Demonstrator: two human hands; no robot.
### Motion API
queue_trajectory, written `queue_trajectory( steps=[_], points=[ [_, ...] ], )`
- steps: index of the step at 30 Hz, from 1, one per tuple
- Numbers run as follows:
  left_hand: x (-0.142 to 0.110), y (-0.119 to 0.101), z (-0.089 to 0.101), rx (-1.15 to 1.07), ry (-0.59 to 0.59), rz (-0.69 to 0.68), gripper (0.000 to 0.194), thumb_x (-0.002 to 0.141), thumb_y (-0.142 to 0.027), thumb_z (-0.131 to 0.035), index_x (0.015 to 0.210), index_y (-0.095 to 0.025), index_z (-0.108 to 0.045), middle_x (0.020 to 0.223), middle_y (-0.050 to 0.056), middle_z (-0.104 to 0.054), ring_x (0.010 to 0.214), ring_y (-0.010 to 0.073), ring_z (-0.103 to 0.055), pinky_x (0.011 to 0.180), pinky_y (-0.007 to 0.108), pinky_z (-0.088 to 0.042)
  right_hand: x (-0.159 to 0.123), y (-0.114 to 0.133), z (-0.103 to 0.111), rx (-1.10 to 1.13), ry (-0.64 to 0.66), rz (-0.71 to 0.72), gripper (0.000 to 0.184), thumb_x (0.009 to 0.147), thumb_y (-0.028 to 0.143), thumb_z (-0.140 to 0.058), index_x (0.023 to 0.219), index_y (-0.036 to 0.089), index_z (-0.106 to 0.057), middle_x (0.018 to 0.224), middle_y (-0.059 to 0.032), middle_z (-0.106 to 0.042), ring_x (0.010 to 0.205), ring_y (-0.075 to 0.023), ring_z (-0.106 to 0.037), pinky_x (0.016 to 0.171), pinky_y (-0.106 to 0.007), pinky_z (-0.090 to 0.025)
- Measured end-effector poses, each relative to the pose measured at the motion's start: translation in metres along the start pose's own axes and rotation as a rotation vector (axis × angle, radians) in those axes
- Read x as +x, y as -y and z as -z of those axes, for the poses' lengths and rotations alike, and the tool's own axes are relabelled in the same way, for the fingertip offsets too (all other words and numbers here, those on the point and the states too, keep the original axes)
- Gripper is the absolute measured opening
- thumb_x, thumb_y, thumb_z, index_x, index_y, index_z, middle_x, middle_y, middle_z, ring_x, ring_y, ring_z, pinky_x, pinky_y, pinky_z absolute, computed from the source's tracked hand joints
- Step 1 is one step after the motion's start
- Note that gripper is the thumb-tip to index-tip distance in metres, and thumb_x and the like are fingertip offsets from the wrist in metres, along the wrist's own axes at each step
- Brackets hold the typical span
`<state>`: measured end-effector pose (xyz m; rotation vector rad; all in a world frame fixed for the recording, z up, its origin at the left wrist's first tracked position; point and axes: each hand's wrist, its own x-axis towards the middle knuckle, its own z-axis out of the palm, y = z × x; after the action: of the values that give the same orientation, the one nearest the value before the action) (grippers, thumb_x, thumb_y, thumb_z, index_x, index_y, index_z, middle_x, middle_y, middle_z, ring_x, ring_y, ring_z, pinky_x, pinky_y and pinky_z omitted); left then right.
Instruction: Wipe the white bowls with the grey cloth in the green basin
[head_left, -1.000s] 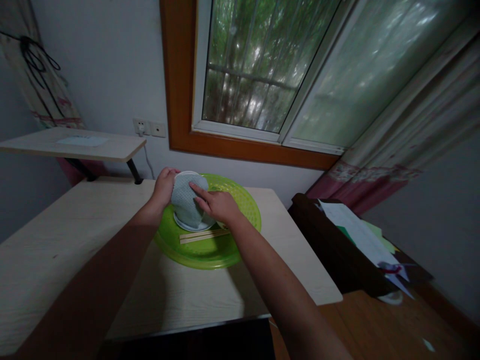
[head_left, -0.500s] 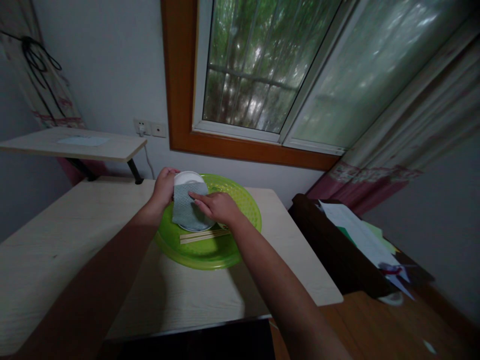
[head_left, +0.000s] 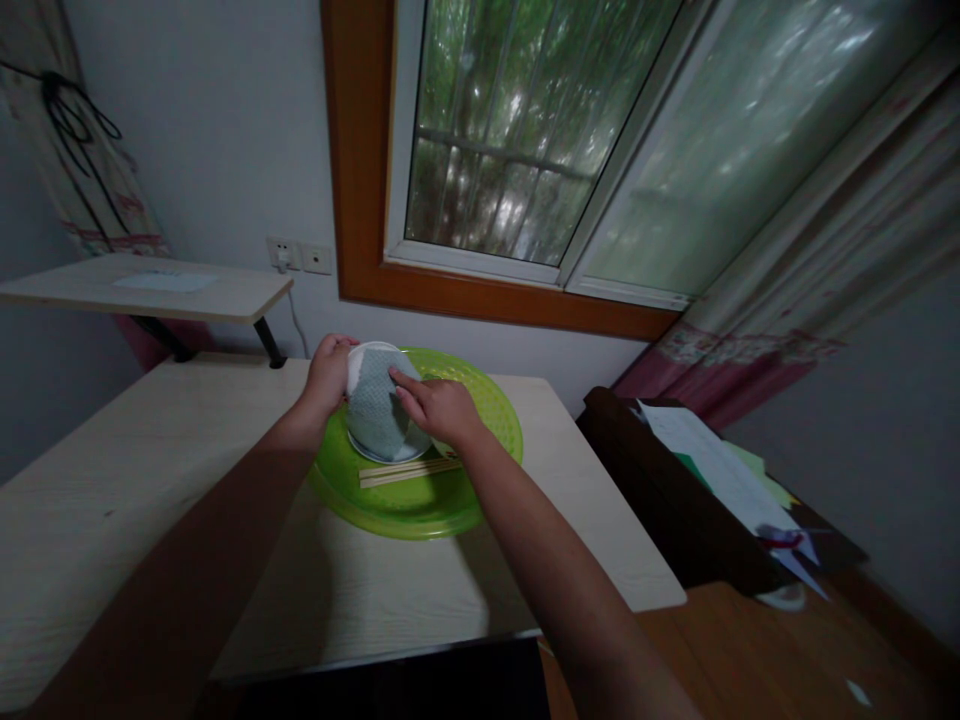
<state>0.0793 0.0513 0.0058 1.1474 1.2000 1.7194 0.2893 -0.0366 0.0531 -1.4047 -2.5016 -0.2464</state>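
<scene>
My left hand (head_left: 328, 375) grips the left rim of a white plate (head_left: 355, 368), which is tilted towards me above a green tray. A grey-green textured cloth (head_left: 379, 410) is spread over most of the plate's face. My right hand (head_left: 444, 408) presses this cloth against the plate, index finger stretched along it and the other fingers curled; part of its grip is hidden. Just below the plate, a few light wooden chopsticks (head_left: 405, 472) lie on the tray. Another pale object, mostly covered by my right hand, shows beside the plate.
The round green tray (head_left: 420, 522) rests on a pale wooden table (head_left: 577, 480). A raised shelf (head_left: 255, 300) stands at the back left. Beyond the table are a window and wall sockets (head_left: 300, 256). Papers (head_left: 720, 480) lie on a dark cabinet at right.
My right hand has moved slightly up and right over the plate. The cloth has shifted with it and covers more of the plate's upper part. My left hand has stayed put.
</scene>
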Motion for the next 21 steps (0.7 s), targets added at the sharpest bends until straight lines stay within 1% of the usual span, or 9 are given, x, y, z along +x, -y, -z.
queue_trajectory(
  steps=[3, 5, 7, 9, 12, 14, 17, 19, 21],
  points=[
    [0.0006, 0.0013, -0.0001, 0.005, -0.017, 0.001, 0.019, 0.081, -0.037, -0.055, 0.090, -0.021, -0.059, 0.083, 0.001, -0.060, 0.067, 0.0159, -0.054, 0.056, 0.027, -0.040, -0.0009, -0.0023, -0.0020, 0.025, -0.020, 0.035, 0.049, 0.109, 0.049, -0.028, 0.147, 0.035, -0.054, 0.109, -0.0051, -0.078, 0.092, -0.0197, -0.072, 0.077, -0.028, -0.043],
    [0.0000, 0.0007, 0.0005, 0.018, -0.019, 0.013, 0.019, 0.081, -0.037, -0.054, 0.090, -0.021, -0.059, 0.083, 0.001, -0.059, 0.066, 0.0158, -0.054, 0.056, 0.027, -0.040, -0.0015, -0.0031, -0.0032, 0.036, -0.004, 0.076, 0.049, 0.109, 0.050, -0.027, 0.146, 0.036, -0.055, 0.108, -0.0043, -0.078, 0.092, -0.0191, -0.071, 0.077, -0.028, -0.043],
    [-0.0007, -0.0005, 0.0015, 0.025, -0.004, 0.000, 0.018, 0.081, -0.035, -0.054, 0.090, -0.021, -0.059, 0.082, 0.001, -0.059, 0.066, 0.0156, -0.053, 0.058, 0.027, -0.041, -0.0018, -0.0024, -0.0038, 0.037, 0.028, 0.119, 0.048, 0.109, 0.051, -0.027, 0.149, 0.038, -0.051, 0.109, -0.0034, -0.078, 0.092, -0.0184, -0.072, 0.078, -0.027, -0.043],
    [-0.0008, -0.0014, 0.0028, 0.015, 0.030, -0.040, 0.016, 0.079, -0.034, -0.056, 0.087, -0.020, -0.059, 0.083, 0.001, -0.059, 0.071, 0.0157, -0.054, 0.064, 0.027, -0.043, -0.0018, -0.0005, -0.0038, 0.019, 0.061, 0.142, 0.049, 0.108, 0.052, -0.029, 0.153, 0.040, -0.043, 0.111, -0.0030, -0.078, 0.092, -0.0183, -0.072, 0.079, -0.027, -0.044],
    [-0.0001, -0.0018, 0.0038, -0.005, 0.069, -0.065, 0.015, 0.077, -0.034, -0.058, 0.083, -0.020, -0.058, 0.085, 0.001, -0.059, 0.076, 0.0165, -0.054, 0.069, 0.028, -0.044, -0.0007, 0.0030, -0.0028, -0.024, 0.080, 0.106, 0.053, 0.107, 0.054, -0.030, 0.159, 0.040, -0.031, 0.110, -0.0039, -0.078, 0.094, -0.0200, -0.072, 0.081, -0.028, -0.046],
    [0.0001, -0.0020, 0.0032, -0.001, 0.049, -0.050, 0.016, 0.077, -0.035, -0.057, 0.084, -0.021, -0.059, 0.084, 0.002, -0.059, 0.075, 0.0168, -0.054, 0.066, 0.028, -0.044, 0.0004, 0.0040, -0.0018, -0.045, 0.062, 0.052, 0.055, 0.107, 0.055, -0.028, 0.160, 0.038, -0.027, 0.106, -0.0049, -0.079, 0.093, -0.0217, -0.073, 0.081, -0.030, -0.046],
    [-0.0010, -0.0034, 0.0010, -0.011, -0.016, -0.008, 0.017, 0.079, -0.035, -0.055, 0.088, -0.021, -0.058, 0.082, 0.002, -0.058, 0.070, 0.0169, -0.053, 0.060, 0.028, -0.041, 0.0013, 0.0028, -0.0003, -0.054, 0.017, -0.013, 0.055, 0.108, 0.054, -0.026, 0.159, 0.037, -0.032, 0.102, -0.0059, -0.079, 0.089, -0.0227, -0.073, 0.079, -0.031, -0.047],
    [-0.0020, -0.0043, 0.0000, -0.024, -0.036, 0.015, 0.016, 0.079, -0.035, -0.054, 0.089, -0.022, -0.058, 0.082, 0.001, -0.058, 0.067, 0.0166, -0.053, 0.056, 0.028, -0.040, 0.0009, 0.0011, 0.0002, -0.040, 0.008, -0.017, 0.054, 0.108, 0.053, -0.026, 0.157, 0.035, -0.039, 0.104, -0.0068, -0.079, 0.090, -0.0221, -0.073, 0.080, -0.030, -0.046],
    [-0.0023, -0.0040, 0.0000, -0.023, -0.039, 0.019, 0.016, 0.080, -0.034, -0.054, 0.089, -0.022, -0.057, 0.081, 0.001, -0.058, 0.066, 0.0161, -0.052, 0.055, 0.027, -0.039, -0.0001, -0.0001, 0.0001, -0.020, 0.023, 0.011, 0.053, 0.108, 0.052, -0.028, 0.154, 0.033, -0.044, 0.108, -0.0075, -0.078, 0.092, -0.0211, -0.072, 0.081, -0.029, -0.046]
  ],
)
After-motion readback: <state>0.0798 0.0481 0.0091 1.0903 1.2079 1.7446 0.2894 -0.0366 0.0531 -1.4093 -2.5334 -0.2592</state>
